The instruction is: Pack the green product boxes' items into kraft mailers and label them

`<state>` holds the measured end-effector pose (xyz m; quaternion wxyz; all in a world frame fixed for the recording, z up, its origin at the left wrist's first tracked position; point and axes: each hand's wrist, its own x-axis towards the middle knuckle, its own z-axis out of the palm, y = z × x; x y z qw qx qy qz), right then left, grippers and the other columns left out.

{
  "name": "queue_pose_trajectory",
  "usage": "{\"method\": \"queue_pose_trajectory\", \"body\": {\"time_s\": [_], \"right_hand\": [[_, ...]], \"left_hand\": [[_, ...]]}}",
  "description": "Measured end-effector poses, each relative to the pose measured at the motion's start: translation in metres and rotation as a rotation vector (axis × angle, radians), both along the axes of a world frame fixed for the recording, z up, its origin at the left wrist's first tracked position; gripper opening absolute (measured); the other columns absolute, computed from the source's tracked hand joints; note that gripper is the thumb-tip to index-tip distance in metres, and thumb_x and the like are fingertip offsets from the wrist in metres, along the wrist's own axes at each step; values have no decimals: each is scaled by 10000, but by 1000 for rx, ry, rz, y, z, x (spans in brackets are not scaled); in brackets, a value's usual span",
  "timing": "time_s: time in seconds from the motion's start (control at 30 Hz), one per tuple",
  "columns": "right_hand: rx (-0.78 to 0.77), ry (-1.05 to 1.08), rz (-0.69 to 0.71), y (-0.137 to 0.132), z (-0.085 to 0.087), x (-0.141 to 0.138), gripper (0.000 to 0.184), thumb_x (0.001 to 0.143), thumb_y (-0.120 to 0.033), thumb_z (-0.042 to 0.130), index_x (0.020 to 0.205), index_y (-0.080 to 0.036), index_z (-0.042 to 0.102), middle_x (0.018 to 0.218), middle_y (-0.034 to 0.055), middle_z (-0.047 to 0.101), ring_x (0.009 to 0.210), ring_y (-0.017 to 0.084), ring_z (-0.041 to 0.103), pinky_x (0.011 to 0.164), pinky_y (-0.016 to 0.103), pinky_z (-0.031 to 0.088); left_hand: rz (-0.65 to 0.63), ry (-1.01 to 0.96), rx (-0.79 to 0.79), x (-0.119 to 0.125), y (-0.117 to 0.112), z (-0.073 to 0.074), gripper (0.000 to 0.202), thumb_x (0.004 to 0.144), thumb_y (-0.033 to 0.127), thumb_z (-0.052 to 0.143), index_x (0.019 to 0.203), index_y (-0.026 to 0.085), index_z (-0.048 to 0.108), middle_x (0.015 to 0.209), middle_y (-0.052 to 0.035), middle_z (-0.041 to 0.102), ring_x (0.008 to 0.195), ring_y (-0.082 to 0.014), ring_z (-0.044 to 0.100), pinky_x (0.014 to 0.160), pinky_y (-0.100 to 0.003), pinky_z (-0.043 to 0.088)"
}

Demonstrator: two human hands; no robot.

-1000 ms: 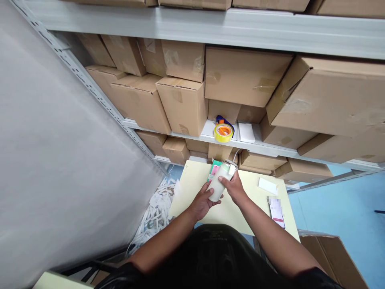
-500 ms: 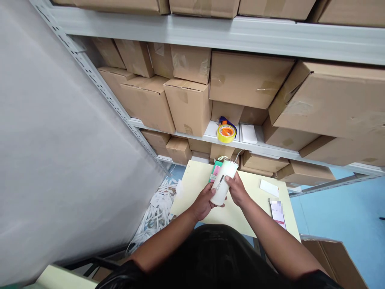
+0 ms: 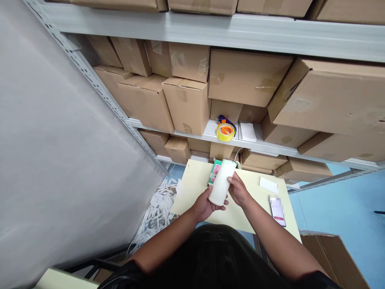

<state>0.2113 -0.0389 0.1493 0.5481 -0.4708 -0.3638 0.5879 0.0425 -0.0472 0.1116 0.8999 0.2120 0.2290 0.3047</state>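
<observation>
A white cylindrical bottle (image 3: pixel 222 182) is held tilted above the table, its dark-rimmed top pointing away from me. My left hand (image 3: pixel 206 204) grips it around the lower end, with fingertips showing past the base on the right. On its upper right side, my right hand (image 3: pixel 239 190) holds it between thumb and fingers. The side facing me is plain white. A pale strap shows beside the top on the right. Behind the bottle, partly hidden, lies a green and pink box (image 3: pixel 214 170) on the table.
On the pale yellow table (image 3: pixel 192 180) are a white box (image 3: pixel 268 185) and a phone (image 3: pixel 277 210). Tape in a dispenser (image 3: pixel 225 131) sits on the shelf, among many cardboard boxes (image 3: pixel 186 104). Paper shreds (image 3: pixel 156 208) cover the floor at left; an open carton (image 3: pixel 331 257) stands lower right.
The bottle has been turned about its length: its dark lettering is out of sight, and the strap has shifted from the left of the top to the right.
</observation>
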Motion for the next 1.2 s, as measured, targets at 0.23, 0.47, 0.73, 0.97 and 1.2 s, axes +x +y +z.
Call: {"method": "queue_pose_trajectory", "body": {"time_s": [0.23,0.47,0.73,0.97,1.2], "right_hand": [[39,-75,-213,5,-5,-5,665,679,-485,865,1213,-285,522,1076,40,686,932,247,651,750,359,560],[23,-84,-141,1,-8,-3,496,809,-561,724,1176,-270,560,942,24,684,821,236,634,674,341,535],[29,-43,-232,6,-10,-1,585,729,-497,824,1181,-281,521,1048,25,685,888,237,648,729,357,554],[73,-75,-179,0,2,11,588,776,-595,779,1206,-263,553,1178,72,680,1061,273,635,860,386,545],[-66,-81,-387,0,-12,29,572,814,-633,731,1229,-267,588,1119,36,688,955,237,625,800,357,531]], "left_hand": [[125,98,88,7,-4,-2,639,850,644,713,1283,191,587,1199,-154,683,1024,-288,690,812,-421,579],[74,100,128,6,-7,-1,645,827,569,767,1290,156,591,1096,-147,703,878,-274,728,754,-394,573],[57,56,149,10,-4,-4,701,809,625,762,1338,213,558,1246,-153,658,1072,-321,685,839,-456,582],[39,195,285,13,1,-4,693,820,489,801,1376,249,465,1305,-150,595,1056,-312,691,855,-449,563],[77,800,748,27,6,-24,720,735,412,854,1319,243,467,1329,-91,573,1168,-289,584,968,-429,494]]}}
